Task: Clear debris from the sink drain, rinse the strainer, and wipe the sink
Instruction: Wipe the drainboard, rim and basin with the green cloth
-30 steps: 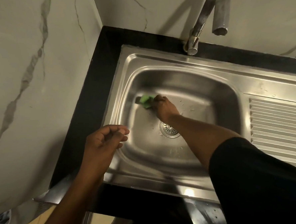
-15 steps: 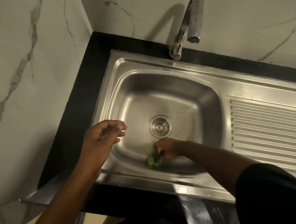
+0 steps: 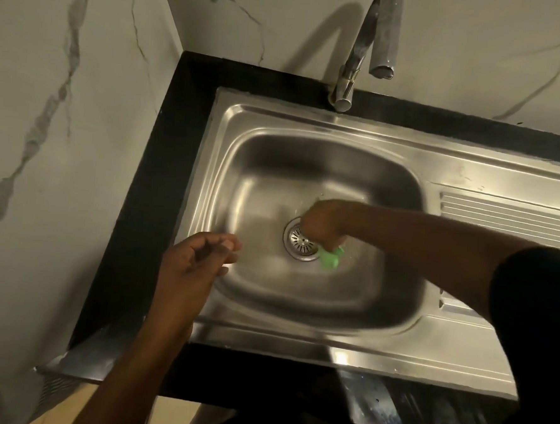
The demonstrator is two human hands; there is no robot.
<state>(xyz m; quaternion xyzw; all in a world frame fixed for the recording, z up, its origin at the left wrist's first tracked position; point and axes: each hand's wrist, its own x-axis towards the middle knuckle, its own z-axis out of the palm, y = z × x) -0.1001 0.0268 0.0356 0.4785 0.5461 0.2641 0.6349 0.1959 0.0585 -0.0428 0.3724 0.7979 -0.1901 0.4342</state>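
A stainless steel sink [image 3: 309, 138] fills the middle of the view, with a round metal drain strainer [image 3: 298, 240] set in its floor. My right hand [image 3: 323, 224] is down in the basin, just right of the strainer and overlapping its edge, shut on a green scrub pad [image 3: 330, 259] that sticks out below the fingers against the sink floor. My left hand [image 3: 197, 262] hovers over the sink's front left rim, fingers loosely curled and apart, holding nothing.
A chrome tap [image 3: 364, 46] rises behind the basin, its spout over the back rim. A ribbed draining board [image 3: 514, 219] lies to the right. Black countertop [image 3: 163, 172] frames the sink. Marble walls [image 3: 64, 133] close in at left and behind.
My right hand swept the green pad from the basin's far left to its near wall, then up to the right side of the strainer. My left hand stayed hovering at the front left rim.
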